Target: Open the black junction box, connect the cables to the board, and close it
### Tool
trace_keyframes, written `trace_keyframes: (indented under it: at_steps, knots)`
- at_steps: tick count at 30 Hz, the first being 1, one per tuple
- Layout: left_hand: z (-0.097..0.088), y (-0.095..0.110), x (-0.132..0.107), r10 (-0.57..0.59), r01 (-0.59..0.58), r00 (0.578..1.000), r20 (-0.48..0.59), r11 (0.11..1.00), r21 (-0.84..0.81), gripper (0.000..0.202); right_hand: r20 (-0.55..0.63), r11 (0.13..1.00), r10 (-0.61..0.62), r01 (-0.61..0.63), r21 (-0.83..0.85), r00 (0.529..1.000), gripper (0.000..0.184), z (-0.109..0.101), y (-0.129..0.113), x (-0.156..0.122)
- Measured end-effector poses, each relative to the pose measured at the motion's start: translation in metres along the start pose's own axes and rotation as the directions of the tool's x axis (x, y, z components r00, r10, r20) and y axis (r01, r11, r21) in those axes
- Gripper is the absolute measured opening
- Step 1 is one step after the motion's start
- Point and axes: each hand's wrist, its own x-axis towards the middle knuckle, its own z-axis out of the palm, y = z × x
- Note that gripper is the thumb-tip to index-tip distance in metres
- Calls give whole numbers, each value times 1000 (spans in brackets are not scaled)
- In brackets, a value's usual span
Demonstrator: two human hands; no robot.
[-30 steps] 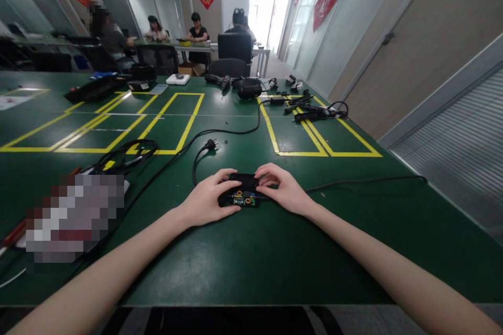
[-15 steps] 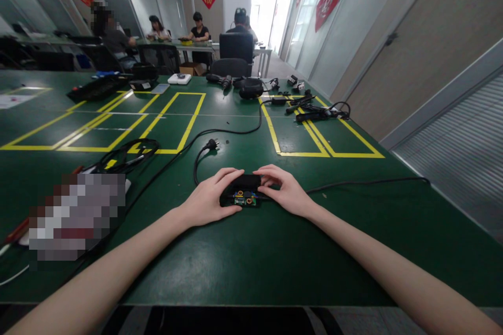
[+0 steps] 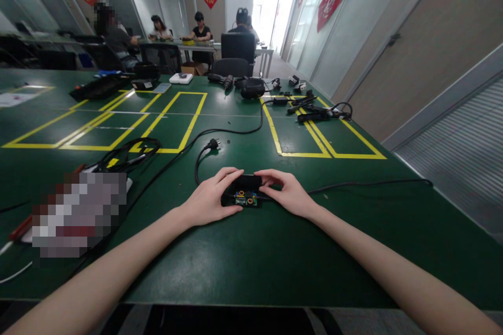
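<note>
A small black power adapter (image 3: 246, 184) lies on the green table (image 3: 251, 256) with its case open, showing a green circuit board (image 3: 244, 199) with orange parts. My left hand (image 3: 208, 201) grips its left end, fingers curled over the top and thumb along the front. My right hand (image 3: 288, 192) holds its right end, fingertips pinched on the black cover. A black cable (image 3: 369, 184) runs off to the right from the adapter.
A black cord with a plug (image 3: 212, 143) loops just behind the hands. Coiled cables (image 3: 128, 154) and a blurred patch lie at the left. Yellow tape boxes (image 3: 173, 123) mark the table. More adapters and tools (image 3: 314, 110) sit at the back right. Several people sit at far tables.
Both hands stay on the adapter with almost no change of grip. The view has shifted slightly, so the hands sit a little lower in the picture.
</note>
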Motion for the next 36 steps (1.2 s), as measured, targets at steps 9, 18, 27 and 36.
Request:
trace_keyframes:
  at_steps: [9,18,27,36]
  knots:
    - [-1,4,1,-13,13,1000,-4,999,-41,68,-7,1000,-18,18,8,1000,38,-4,-5,-3]
    - [-1,4,2,-19,19,1000,8,998,-60,63,23,999,-3,2,46,1000,40,-8,-10,-2]
    - [0,3,2,-15,17,1000,27,999,-51,59,18,999,21,-22,46,1000,42,-8,-14,-2]
    - [-3,4,4,-10,13,999,41,998,-68,38,74,1000,5,-6,9,997,31,-9,-18,-4]
